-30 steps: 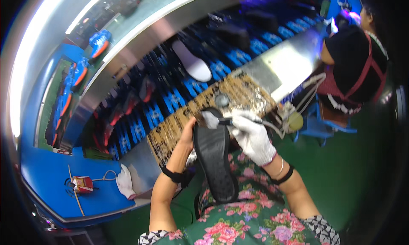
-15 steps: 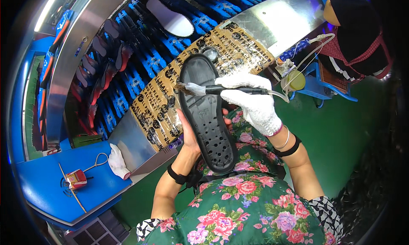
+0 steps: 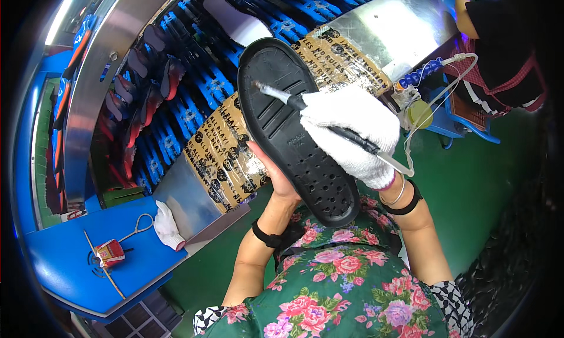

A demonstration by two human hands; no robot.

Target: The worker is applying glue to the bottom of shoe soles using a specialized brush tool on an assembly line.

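A black shoe sole point(image 3: 279, 120), ridged at its wide far end and pitted with holes at the near end, is held up in front of me, tilted. My left hand point(image 3: 277, 176), bare, grips its left edge from underneath; the sole hides most of the fingers. In a white knit glove, my right hand point(image 3: 352, 126) is closed round a slim black-handled brush point(image 3: 275, 93) with a clear tube at its rear end. The brush tip is at the inner face of the sole's wide end, and the glove covers part of the sole's right side.
Behind the sole lies a taped, printed cardboard sheet point(image 3: 220, 141) on a metal ledge. Beyond are blue slats point(image 3: 188, 109) bearing a pale-topped sole point(image 3: 238, 19). A blue table point(image 3: 59, 267) holds a red box point(image 3: 109, 253) and white glove point(image 3: 167, 225). Another person point(image 3: 499, 44) is at upper right.
The sole has risen and turned slightly, covering the round metal cup seen earlier on the cardboard. The brush tip has shifted from the sole's left edge up onto its wide end.
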